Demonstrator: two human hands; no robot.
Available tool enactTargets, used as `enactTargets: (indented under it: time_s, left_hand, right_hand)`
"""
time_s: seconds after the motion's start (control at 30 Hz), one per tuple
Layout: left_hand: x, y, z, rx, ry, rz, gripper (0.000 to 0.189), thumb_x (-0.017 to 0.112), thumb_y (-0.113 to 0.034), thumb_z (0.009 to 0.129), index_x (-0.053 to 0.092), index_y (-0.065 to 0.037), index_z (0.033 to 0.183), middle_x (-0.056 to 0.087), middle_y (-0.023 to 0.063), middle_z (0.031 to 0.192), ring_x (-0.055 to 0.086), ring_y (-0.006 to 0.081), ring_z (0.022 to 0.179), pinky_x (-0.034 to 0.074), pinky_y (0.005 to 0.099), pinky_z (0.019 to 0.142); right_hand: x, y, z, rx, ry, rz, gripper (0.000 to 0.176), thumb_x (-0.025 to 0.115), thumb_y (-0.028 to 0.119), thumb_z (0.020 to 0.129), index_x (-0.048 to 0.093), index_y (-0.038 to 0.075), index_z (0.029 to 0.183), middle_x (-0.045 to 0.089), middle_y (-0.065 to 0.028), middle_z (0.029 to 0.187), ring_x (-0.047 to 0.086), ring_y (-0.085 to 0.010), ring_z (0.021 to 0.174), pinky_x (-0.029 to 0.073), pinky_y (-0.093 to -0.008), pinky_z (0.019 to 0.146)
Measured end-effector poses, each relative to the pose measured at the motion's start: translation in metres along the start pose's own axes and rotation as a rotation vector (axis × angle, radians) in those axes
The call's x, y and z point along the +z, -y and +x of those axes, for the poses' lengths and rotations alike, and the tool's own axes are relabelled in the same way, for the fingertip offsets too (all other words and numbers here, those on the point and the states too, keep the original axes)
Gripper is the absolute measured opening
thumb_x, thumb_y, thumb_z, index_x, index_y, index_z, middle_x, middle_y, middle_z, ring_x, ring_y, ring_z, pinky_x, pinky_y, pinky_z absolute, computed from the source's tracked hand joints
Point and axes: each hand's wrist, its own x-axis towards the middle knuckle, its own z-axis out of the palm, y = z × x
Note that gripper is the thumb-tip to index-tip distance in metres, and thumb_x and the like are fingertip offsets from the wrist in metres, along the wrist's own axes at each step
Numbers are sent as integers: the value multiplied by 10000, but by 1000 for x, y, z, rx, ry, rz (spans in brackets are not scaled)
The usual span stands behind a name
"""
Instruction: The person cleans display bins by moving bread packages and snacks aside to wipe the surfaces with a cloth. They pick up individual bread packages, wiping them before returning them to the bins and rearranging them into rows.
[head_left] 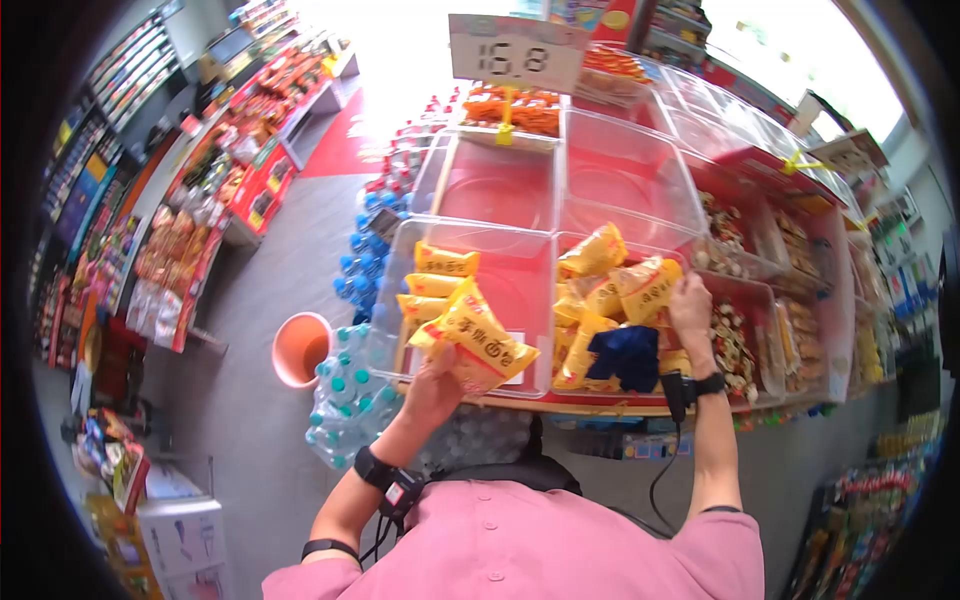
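Observation:
My left hand (434,386) grips a yellow bread packet (484,338) with dark printed characters, tilted above the left clear bin (395,250). Behind it in that bin, several similar yellow packets (445,262) lie stacked in a row. Over the neighbouring bin, my right hand (690,310) is closed on the edge of another yellow bread packet (650,288); its fingertips are partly hidden. More yellow packets (578,355) lie jumbled in this bin. A crumpled dark blue cloth (625,358) rests on them near the front.
A price sign reading 16.8 (515,52) stands over the far bins. Bins of mixed snacks (732,345) are at right. Bottled water packs (350,395) and an orange bucket (302,350) stand on the floor at left. Stocked shelves (185,240) line the far left.

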Motion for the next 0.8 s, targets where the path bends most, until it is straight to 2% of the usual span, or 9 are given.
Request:
enactTargets:
  time_s: [0.1,0.13,0.23,0.37,0.43,0.5,0.57,0.63,0.8]
  left_hand:
    - [-3,-3,-3,-9,5,-32,442,546,-217,908,385,-77,1296,508,44,1252,473,205,1176,352,423,1021]
    - [-1,-4,-6,-12,12,-38,444,544,-217,910,381,-79,1298,505,47,1253,475,208,1174,357,424,1017]
    - [0,-6,-16,-3,37,-35,476,545,-248,910,359,-80,1315,498,58,1259,472,218,1178,369,426,1007]
    - [-18,-17,-28,19,73,-55,503,502,-346,923,365,-66,1319,507,76,1257,490,234,1166,388,427,995]
    - [-33,-24,-34,56,20,-7,512,479,-374,930,367,-63,1320,512,82,1256,495,239,1164,393,429,993]
    - [-44,-36,-41,178,-99,-118,515,438,-399,940,375,-57,1320,521,92,1250,506,251,1158,407,436,983]
    - [-55,-51,-57,230,-127,-105,512,425,-405,942,375,-65,1322,518,97,1255,501,260,1167,406,449,984]
    - [-65,-61,-71,291,-141,-151,504,423,-412,940,385,-76,1313,513,101,1260,503,266,1163,408,460,980]
    - [-76,-59,-100,342,-222,-191,491,419,-412,943,382,-90,1312,509,98,1266,499,262,1165,405,460,984]
  right_hand:
    - [-20,12,1,490,410,149,701,436,575,881,633,-91,786,636,-170,647,662,-328,694,528,-449,681]
    - [35,-51,19,488,453,128,748,436,659,837,632,-60,889,657,-153,755,663,-265,724,530,-423,682]
    - [56,-54,7,556,586,802,734,461,677,813,607,-14,1010,653,-147,899,647,-251,817,528,-421,747]
    - [33,-10,-5,767,429,1297,481,690,429,790,587,38,1052,625,-118,990,607,-242,904,505,-426,755]
    - [24,4,-8,717,401,1491,406,734,284,778,582,38,1063,630,-111,969,612,-213,880,504,-373,734]
    - [4,22,-9,308,144,1088,358,706,214,808,566,23,1076,636,-91,960,617,-191,871,508,-322,730]
    - [-29,86,-28,319,71,925,296,675,169,832,569,4,1055,640,-56,941,617,-157,841,503,-278,724]
    - [-40,146,-42,-57,227,1261,276,660,171,844,571,-4,1038,637,-45,929,612,-138,842,504,-277,725]
    - [64,233,-72,-539,689,703,487,756,327,713,570,4,1026,650,-156,917,643,-238,803,510,-332,710]
